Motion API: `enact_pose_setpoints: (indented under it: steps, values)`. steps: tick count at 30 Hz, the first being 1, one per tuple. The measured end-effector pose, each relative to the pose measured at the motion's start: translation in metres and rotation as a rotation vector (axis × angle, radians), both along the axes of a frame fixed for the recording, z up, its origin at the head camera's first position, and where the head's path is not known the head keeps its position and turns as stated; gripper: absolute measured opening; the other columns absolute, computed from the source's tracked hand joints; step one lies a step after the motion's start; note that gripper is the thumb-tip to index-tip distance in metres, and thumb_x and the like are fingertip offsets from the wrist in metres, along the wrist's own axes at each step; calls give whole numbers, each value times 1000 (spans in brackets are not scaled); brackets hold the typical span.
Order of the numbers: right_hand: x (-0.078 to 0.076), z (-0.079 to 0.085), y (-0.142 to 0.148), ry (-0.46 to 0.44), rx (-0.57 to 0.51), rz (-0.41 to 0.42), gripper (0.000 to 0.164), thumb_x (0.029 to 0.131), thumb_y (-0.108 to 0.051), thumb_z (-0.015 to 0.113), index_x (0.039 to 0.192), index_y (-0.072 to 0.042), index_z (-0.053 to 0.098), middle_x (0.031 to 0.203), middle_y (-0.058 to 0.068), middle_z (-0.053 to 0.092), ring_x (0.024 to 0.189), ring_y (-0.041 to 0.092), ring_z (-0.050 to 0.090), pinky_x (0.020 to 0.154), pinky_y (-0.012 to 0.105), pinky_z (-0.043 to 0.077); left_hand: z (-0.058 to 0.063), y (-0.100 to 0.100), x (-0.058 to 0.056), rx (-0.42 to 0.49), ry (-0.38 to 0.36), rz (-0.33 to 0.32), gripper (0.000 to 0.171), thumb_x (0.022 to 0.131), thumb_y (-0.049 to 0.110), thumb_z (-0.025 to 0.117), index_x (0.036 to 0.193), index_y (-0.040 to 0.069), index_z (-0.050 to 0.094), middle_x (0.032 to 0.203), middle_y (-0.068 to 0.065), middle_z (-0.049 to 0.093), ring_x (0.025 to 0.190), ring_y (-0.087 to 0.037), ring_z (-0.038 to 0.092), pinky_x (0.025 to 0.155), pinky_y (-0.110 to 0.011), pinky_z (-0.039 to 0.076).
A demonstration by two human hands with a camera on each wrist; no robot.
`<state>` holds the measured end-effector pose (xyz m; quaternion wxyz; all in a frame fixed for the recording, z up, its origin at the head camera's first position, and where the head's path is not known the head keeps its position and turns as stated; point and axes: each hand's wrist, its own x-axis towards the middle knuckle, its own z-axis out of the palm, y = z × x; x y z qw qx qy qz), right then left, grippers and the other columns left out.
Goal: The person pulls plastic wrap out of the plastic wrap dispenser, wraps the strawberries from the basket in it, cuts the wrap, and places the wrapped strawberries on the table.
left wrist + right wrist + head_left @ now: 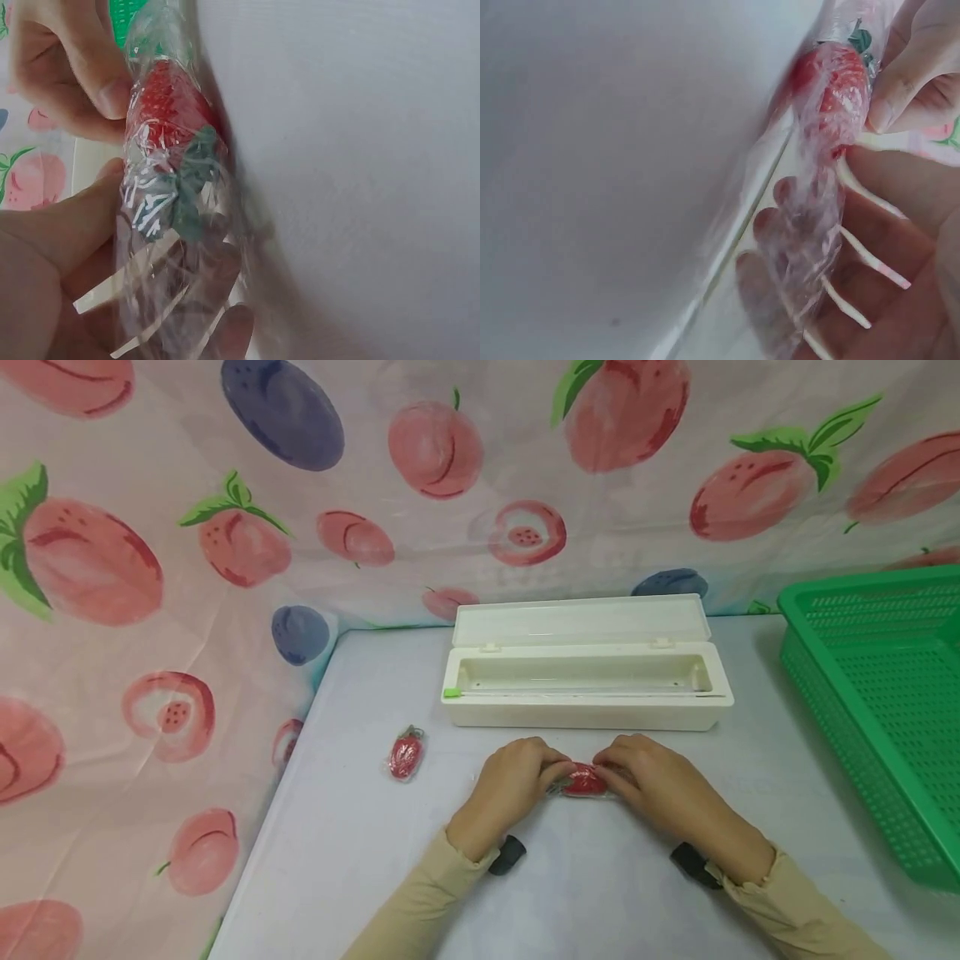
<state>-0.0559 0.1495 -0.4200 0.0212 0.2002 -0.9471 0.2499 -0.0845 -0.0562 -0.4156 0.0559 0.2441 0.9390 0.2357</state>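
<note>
A red strawberry (pixel 583 781) with green leaves lies wrapped in clear plastic film (pixel 161 285) low over the table, between the two hands. My left hand (pixel 512 781) pinches the film at the leafy end, its fingers showing through the plastic in the left wrist view. On the other side, my right hand (pixel 660 781) holds the film by the strawberry's pointed end, several fingers behind the loose plastic (pixel 802 240) in the right wrist view. Farther left on the table lies another film-wrapped strawberry (pixel 406 755), apart from both hands.
Behind the hands stands a long white cling film box (pixel 585 717), its lid (pixel 581 622) raised; a thin strip with a green slider (pixel 452 692) runs along its front. A green basket (pixel 847 760) stands at the right. Fruit-patterned cloth (pixel 450 568) hangs behind the white table (pixel 337 877).
</note>
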Motion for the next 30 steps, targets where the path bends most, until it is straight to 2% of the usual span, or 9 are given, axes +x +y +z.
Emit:
enact_pose_setpoints:
  steps: [3,9,15,22,26,30]
  values:
    - [0,1,-2,8,-14,32,16,90,-21,74,103,-11,75,95,-2,69,93,17,63,80,40,55,-1,0,-2,1,4,-22,20,93,37,67,97,24,81,88,10,71,85,-5,66,71,-21,51]
    - [-2,1,-6,-61,-26,80,22,91,-24,73,107,-10,75,94,-5,70,90,14,62,79,38,54,-2,0,-4,21,-11,-67,20,94,36,67,101,22,80,91,10,73,88,-7,65,76,-22,51]
    - [-3,0,-6,-90,-60,93,19,89,-21,75,103,-9,75,92,-6,70,85,10,64,77,36,55,1,-4,-4,45,54,-74,26,91,38,70,105,18,78,97,7,74,93,-11,65,80,-24,52]
    - [-3,5,-4,-101,-173,57,22,84,-19,80,104,-11,74,90,-10,70,80,4,61,73,29,56,26,-20,-6,189,97,11,25,91,33,73,109,16,76,109,5,73,109,-12,65,96,-32,52]
    - [-3,10,-1,-80,-228,44,25,82,-18,81,105,-12,74,92,-10,71,81,3,62,74,28,57,41,-28,-8,238,159,25,25,89,29,76,108,14,76,107,4,74,107,-15,66,96,-33,51]
    - [-3,18,4,-60,-267,13,26,83,-16,81,107,-10,73,94,-7,71,83,5,63,76,30,57,54,-36,-8,293,251,73,26,86,25,79,108,13,76,107,2,73,107,-17,64,96,-35,50]
